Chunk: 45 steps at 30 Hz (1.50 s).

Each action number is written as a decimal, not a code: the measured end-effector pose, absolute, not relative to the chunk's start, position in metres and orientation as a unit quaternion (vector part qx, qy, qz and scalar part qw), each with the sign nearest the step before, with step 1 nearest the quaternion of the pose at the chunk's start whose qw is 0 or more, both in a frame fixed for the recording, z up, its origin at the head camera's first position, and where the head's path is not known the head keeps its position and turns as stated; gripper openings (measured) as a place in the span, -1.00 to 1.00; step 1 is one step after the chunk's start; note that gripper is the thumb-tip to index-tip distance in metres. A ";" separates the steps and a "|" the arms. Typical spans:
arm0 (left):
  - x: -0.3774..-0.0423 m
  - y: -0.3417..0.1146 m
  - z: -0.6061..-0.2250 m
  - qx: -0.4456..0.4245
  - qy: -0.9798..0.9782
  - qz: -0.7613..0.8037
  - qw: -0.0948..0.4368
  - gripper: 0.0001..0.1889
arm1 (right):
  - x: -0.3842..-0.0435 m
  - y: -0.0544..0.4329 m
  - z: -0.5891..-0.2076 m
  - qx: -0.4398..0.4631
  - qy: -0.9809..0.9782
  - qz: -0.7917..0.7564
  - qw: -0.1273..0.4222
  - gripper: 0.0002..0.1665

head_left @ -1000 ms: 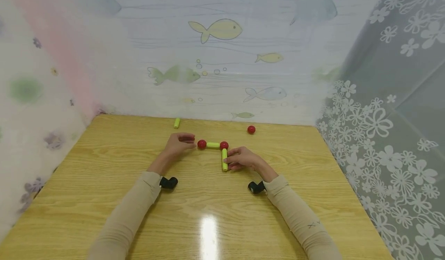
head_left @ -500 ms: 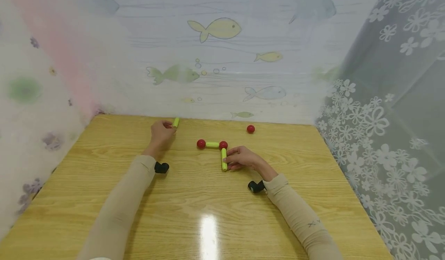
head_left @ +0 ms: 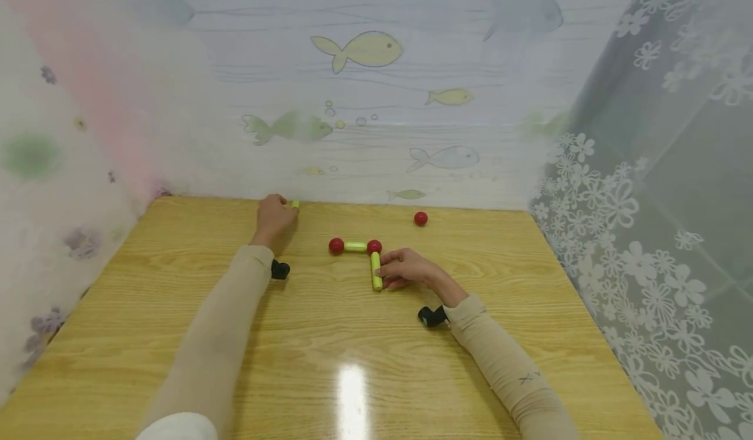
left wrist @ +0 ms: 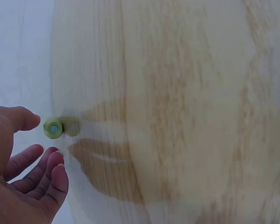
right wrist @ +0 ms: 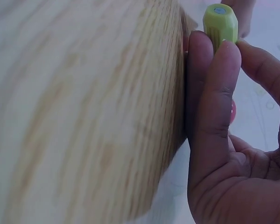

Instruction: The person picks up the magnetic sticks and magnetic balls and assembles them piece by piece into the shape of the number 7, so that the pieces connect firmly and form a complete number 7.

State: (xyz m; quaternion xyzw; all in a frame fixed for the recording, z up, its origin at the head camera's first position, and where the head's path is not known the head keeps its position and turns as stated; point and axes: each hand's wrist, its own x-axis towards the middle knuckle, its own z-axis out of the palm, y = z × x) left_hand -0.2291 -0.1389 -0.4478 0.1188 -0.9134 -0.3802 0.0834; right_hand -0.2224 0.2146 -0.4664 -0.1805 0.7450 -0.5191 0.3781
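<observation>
At the table's back edge my left hand (head_left: 274, 219) reaches around a loose yellow-green magnetic rod (left wrist: 53, 128). In the left wrist view, thumb and fingers are spread on either side of that rod, with gaps to both. A silver disc shows in its end. My right hand (head_left: 406, 267) pinches a second yellow-green magnetic rod (head_left: 376, 271) between thumb and fingers. This rod's far end meets a red ball (head_left: 374, 247). From that ball a third rod (head_left: 355, 247) runs left to another red ball (head_left: 336, 246), forming a corner shape.
A loose red ball (head_left: 420, 218) lies at the back right of the wooden table (head_left: 329, 335). Behind the table hangs a wall covering (head_left: 353, 100) with printed fish. On the right is a curtain with white flowers (head_left: 635, 263).
My left hand has gone from beside the left red ball back and left to the loose rod. The right hand keeps its hold on the rod in place.
</observation>
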 end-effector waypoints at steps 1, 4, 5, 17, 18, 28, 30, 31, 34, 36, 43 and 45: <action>-0.229 -0.139 -0.448 0.120 -0.915 -0.376 0.080 -0.48 | -0.222 0.214 -0.466 -0.182 0.746 -0.518 0.378 -0.47; -0.231 -0.139 -0.449 0.133 -0.920 -0.362 0.070 -0.47 | -0.222 0.214 -0.466 -0.184 0.745 -0.517 0.380 -0.48; -0.231 -0.138 -0.449 0.136 -0.921 -0.358 0.068 -0.47 | -0.222 0.214 -0.467 -0.186 0.744 -0.517 0.381 -0.47; -0.229 -0.139 -0.455 0.143 -0.921 -0.354 0.072 -0.60 | -0.221 0.213 -0.465 -0.176 0.738 -0.528 0.381 -0.48; -0.227 -0.139 -0.456 0.142 -0.921 -0.356 0.072 -0.62 | -0.221 0.213 -0.465 -0.175 0.737 -0.529 0.382 -0.48; -0.207 -0.136 -0.447 0.089 -0.895 -0.427 0.094 -0.62 | -0.221 0.214 -0.465 -0.181 0.742 -0.523 0.378 -0.44; -0.202 -0.134 -0.444 0.082 -0.876 -0.467 0.088 -0.61 | -0.221 0.214 -0.465 -0.180 0.742 -0.524 0.378 -0.44; -0.200 -0.134 -0.442 0.078 -0.868 -0.484 0.079 -0.60 | -0.221 0.214 -0.465 -0.180 0.742 -0.524 0.377 -0.45; -0.190 -0.130 -0.438 0.075 -0.835 -0.544 0.032 -0.55 | -0.222 0.214 -0.465 -0.179 0.742 -0.526 0.376 -0.46; -0.181 -0.127 -0.438 0.072 -0.816 -0.574 -0.005 -0.50 | -0.222 0.214 -0.465 -0.181 0.744 -0.525 0.373 -0.46; -0.152 -0.112 -0.452 0.045 -0.782 -0.615 -0.088 -0.44 | -0.223 0.212 -0.465 -0.176 0.746 -0.522 0.374 -0.46; -0.145 -0.107 -0.457 0.040 -0.777 -0.620 -0.106 -0.43 | -0.224 0.211 -0.466 -0.175 0.746 -0.522 0.375 -0.45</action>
